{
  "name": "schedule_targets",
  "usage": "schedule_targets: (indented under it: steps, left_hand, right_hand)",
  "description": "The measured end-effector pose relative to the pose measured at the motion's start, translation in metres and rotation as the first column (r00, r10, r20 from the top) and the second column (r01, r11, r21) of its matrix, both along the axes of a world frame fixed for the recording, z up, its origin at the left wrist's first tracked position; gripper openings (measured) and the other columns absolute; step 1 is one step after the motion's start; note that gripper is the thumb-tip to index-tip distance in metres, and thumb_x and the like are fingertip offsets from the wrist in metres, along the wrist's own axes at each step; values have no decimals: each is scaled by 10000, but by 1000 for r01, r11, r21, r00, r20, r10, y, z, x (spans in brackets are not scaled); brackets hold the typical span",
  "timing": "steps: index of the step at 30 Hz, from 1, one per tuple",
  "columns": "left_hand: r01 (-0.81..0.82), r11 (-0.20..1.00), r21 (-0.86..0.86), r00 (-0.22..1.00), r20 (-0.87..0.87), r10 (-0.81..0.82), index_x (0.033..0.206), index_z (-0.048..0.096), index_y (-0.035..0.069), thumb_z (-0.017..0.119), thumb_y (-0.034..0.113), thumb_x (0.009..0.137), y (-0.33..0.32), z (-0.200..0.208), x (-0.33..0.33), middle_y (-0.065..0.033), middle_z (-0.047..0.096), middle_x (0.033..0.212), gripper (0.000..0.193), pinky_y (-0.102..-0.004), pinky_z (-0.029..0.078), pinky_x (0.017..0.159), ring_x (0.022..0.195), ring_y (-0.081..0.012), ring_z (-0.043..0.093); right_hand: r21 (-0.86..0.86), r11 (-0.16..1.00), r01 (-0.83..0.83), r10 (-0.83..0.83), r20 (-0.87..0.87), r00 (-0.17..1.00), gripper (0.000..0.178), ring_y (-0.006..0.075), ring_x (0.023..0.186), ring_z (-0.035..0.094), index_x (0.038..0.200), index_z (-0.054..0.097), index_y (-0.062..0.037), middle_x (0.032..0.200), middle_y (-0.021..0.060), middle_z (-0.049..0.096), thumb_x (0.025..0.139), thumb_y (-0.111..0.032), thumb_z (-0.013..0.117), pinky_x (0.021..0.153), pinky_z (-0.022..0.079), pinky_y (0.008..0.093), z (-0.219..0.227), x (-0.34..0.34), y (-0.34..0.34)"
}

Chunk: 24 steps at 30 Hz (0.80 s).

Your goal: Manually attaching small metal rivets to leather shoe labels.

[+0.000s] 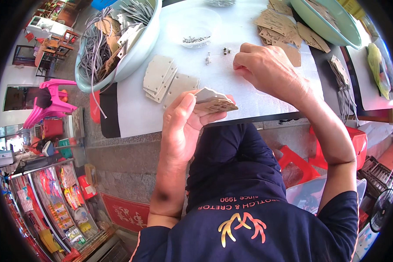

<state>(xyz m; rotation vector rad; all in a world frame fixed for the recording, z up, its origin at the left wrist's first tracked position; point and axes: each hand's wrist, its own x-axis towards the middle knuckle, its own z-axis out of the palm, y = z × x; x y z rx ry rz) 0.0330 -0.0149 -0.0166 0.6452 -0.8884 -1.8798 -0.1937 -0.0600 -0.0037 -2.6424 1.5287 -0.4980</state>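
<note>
My left hand (pixel 180 122) grips a pair of small cards (pixel 215 103) just above the near edge of the table, one pale grey and one brown with cut-outs. My right hand (pixel 270 72) hovers over the white table sheet, its fingers curled together; whatever they may hold is hidden. Left of it lie a few dark metal fasteners (pixel 227 51) and some silver ones (pixel 208 59). A clear shallow dish (pixel 195 43) of small metal parts sits farther back. Beyond my left hand, pale grey cards with notched edges (pixel 160 77) are fanned in a stack.
At the left a pale green basin (pixel 139 56) holds grey cords and cards. Brown cards (pixel 275 26) pile up at the back right, beside another green basin (pixel 353 37). A corded bundle of cards (pixel 340 81) lies at the right edge. Pink stools (pixel 52 102) stand on the floor.
</note>
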Motion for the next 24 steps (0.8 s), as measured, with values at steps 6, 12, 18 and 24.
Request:
schedule_targets:
  steps: [6, 12, 18, 24]
  left_hand:
    - [7, 998, -55, 997, 78, -2, 1214, 521, -65, 382, 377, 990, -1, -5, 3, -336, 598, 1144, 514, -456, 527, 916, 1080, -434, 612]
    - [39, 989, -144, 987, 159, -15, 1203, 528, -39, 375, 362, 992, 0, -4, 2, -322, 613, 1125, 479, -447, 529, 907, 1053, -418, 630]
    - [13, 992, -126, 996, 88, -2, 1121, 585, -72, 451, 239, 1000, 2, 1, -3, -189, 674, 1012, 359, -371, 567, 836, 984, -282, 677]
    - [24, 994, -105, 989, 148, -8, 1087, 607, -49, 472, 242, 999, 3, 0, -3, -159, 682, 981, 333, -356, 573, 812, 910, -227, 685]
  right_hand:
    - [-14, 1000, 11, -11, -12, 1000, 146, 326, 751, 639, 836, 623, -11, 860, 144, 623, 859, -152, 595, 671, 505, 431, -9, -1, 3]
    - [47, 998, -44, 28, 304, 952, 174, 273, 683, 624, 821, 614, -7, 813, 126, 612, 872, -173, 614, 640, 490, 394, -6, -1, 9]
    - [596, 703, -387, -212, 696, 686, 150, 8, 717, 489, 941, 622, -1, 782, -38, 582, 902, -143, 651, 599, 416, 204, 30, 6, 17]
    - [666, 577, -472, -202, 677, 708, 162, 48, 647, 549, 867, 678, -15, 685, -14, 622, 855, -155, 598, 579, 438, 220, 36, 6, 13]
